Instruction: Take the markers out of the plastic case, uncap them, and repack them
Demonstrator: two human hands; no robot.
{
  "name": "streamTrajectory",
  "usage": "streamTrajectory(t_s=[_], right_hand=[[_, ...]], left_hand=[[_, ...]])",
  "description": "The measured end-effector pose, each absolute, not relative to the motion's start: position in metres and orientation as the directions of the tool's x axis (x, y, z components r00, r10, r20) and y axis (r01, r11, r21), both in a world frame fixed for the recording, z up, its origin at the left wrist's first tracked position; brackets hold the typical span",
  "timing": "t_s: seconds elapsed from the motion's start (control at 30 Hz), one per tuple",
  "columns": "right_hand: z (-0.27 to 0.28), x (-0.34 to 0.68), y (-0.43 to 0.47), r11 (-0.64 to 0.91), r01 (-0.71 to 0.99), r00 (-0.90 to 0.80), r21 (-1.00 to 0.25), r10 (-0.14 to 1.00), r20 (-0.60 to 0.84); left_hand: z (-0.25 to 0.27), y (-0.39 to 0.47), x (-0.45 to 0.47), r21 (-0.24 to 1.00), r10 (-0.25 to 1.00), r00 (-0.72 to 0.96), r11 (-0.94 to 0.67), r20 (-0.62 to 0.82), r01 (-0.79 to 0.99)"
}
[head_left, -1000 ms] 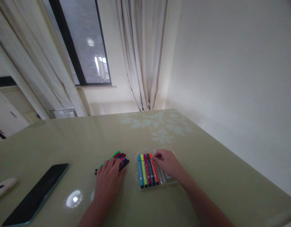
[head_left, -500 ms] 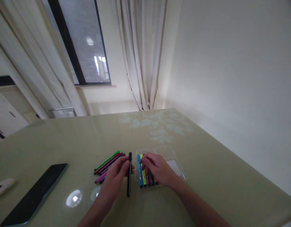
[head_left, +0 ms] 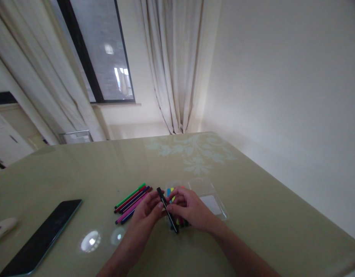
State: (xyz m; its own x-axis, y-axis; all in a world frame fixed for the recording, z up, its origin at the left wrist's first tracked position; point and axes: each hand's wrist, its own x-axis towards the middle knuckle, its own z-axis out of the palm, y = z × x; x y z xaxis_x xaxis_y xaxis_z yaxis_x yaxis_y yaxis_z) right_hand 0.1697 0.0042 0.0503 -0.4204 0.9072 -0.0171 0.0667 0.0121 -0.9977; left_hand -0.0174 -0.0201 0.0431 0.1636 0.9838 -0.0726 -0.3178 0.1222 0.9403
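Marker [head_left: 168, 213] of black colour is gripped between thumb and fingers of my left hand [head_left: 147, 215]; my right hand [head_left: 189, 209], half curled, is at its side, but I cannot tell if it also grips. Beyond them the table [head_left: 120, 165] stretches to its far edge, mid-height in the frame. The marker slants over the clear case [head_left: 204, 186], lower centre.

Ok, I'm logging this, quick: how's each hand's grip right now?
Left hand: closed, holding the black pen.
Right hand: curled at the pen; cannot tell if holding.
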Motion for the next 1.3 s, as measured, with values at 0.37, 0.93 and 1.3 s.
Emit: streamTrajectory(t_s=[0.37, 0.93, 1.3], right_hand=[[0.069, 0.210, 0.022, 0.045, 0.101, -0.296, -0.994, 0.955, 0.013], [0.055, 0.220, 0.025, -0.063, 0.588, -0.210, -0.806, 0.951, -0.228], [0.052, 0.226, 0.028, -0.060, 0.640, -0.194, -0.766, 0.952, -0.237]], left_hand=[[0.030, -0.028, -0.015, 0.808, 0.915, 0.296, -0.385, 0.273, 0.445], [0.015, -0.041, -0.001, 0.200, 0.716, 0.628, -0.693, 0.304, 0.693], [0.020, -0.039, 0.000, 0.340, 0.696, 0.645, -0.717, 0.314, 0.608]])
